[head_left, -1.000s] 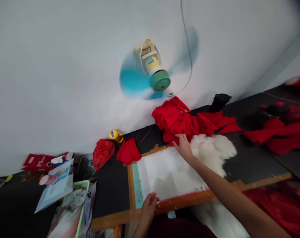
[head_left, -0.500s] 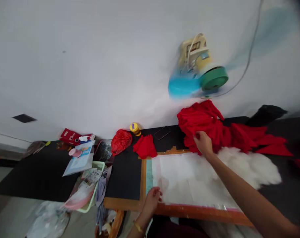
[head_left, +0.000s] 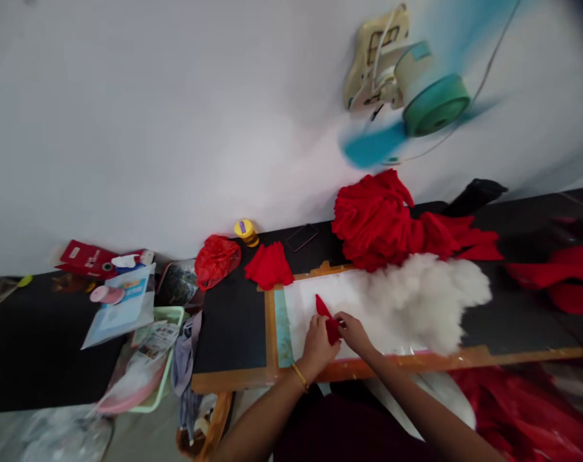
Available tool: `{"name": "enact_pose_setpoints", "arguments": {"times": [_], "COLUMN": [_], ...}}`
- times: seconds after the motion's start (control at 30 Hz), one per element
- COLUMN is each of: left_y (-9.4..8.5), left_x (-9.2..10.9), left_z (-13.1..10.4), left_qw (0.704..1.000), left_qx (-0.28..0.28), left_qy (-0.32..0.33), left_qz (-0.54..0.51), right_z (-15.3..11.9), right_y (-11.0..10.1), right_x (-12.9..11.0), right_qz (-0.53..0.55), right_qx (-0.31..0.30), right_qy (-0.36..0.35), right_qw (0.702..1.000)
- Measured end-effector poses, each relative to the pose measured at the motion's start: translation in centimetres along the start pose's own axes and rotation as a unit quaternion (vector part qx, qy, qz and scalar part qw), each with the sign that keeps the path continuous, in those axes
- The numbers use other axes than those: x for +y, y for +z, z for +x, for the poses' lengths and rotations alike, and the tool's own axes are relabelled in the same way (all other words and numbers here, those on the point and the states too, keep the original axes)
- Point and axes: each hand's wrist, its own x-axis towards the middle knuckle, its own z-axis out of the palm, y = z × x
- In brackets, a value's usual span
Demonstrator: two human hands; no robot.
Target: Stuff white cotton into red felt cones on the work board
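Observation:
Between my two hands is a small pointed piece of red cloth, held over the white sheet on the table. My left hand is closed around its lower left side. The fingers of my right hand pinch its right edge. A heap of white stuffing lies on the sheet to the right of my hands. Behind it rises a big pile of red cloth pieces. A smaller stack of red cloth sits to the left, at the sheet's far corner.
A fan with blurred blue blades hangs on the wall above the pile. Along the wall are a phone, a yellow-lidded jar and a red plastic bag. At left stands a green basket. Red material lies below the table's right front edge.
My right hand has come from the big red pile to the front of the sheet, and a red cloth piece is now between both hands. My left hand has moved in to it.

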Motion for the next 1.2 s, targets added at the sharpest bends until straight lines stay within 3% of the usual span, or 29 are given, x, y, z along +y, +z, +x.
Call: {"name": "enact_pose_setpoints", "arguments": {"times": [0.07,0.13,0.2,0.3,0.4,0.47,0.57,0.67,0.73,0.83,1.0,1.07,1.13,1.2], "left_y": [0.6,-0.1,-1.6,-4.4,-6.0,-5.8,-4.1,-2.5,-2.1,-2.4,-2.7,-2.4,-1.9,-1.3], "left_x": [-0.2,-0.5,-0.6,-0.5,-0.4,-0.8,-2.0,-3.4,-3.9,-3.8,-1.9,-0.8,0.1,0.7], "left_z": [-0.7,-0.9,-0.7,-0.3,-0.3,-0.5,-0.9,-1.6,-2.0,-2.2,-1.0,-0.4,0.0,0.1], "left_qw": [0.999,0.995,0.991,0.982,0.980,0.985,0.989,0.986,0.986,0.983,0.979,0.978,0.980,0.983], "left_qx": [0.048,0.094,0.124,0.174,0.182,0.160,0.145,0.144,0.143,0.147,0.153,0.145,0.125,0.098], "left_qy": [-0.003,-0.022,-0.024,0.027,0.069,0.062,-0.019,-0.075,-0.082,-0.099,-0.122,-0.133,-0.139,-0.135], "left_qz": [-0.002,-0.020,-0.052,-0.068,-0.048,-0.028,-0.016,-0.032,-0.040,-0.043,-0.061,-0.064,-0.070,-0.079], "right_z": [-0.2,-0.3,0.0,1.2,3.1,4.7,7.2,9.0,9.2,7.4,-0.2,-2.8,-4.1,-4.1], "right_y": [0.1,0.2,0.5,0.6,-1.1,-3.3,-7.2,-9.6,-9.6,-8.0,-4.2,-3.2,-2.4,-2.0], "right_x": [-0.8,-1.7,-2.7,-3.5,-3.1,-2.1,-0.2,1.3,1.7,1.3,-1.0,-1.8,-2.2,-2.2], "right_qz": [0.017,0.033,0.047,0.065,0.050,-0.002,-0.053,-0.067,-0.059,-0.019,0.097,0.171,0.209,0.202], "right_qx": [-0.004,-0.010,-0.020,-0.058,-0.073,-0.010,0.091,0.099,0.068,-0.003,-0.107,-0.171,-0.233,-0.242], "right_qy": [-0.011,-0.029,-0.050,-0.085,-0.098,-0.057,0.004,0.034,0.045,0.055,0.069,0.095,0.129,0.150], "right_qw": [1.000,0.999,0.997,0.993,0.991,0.998,0.994,0.992,0.995,0.998,0.987,0.966,0.941,0.937]}}
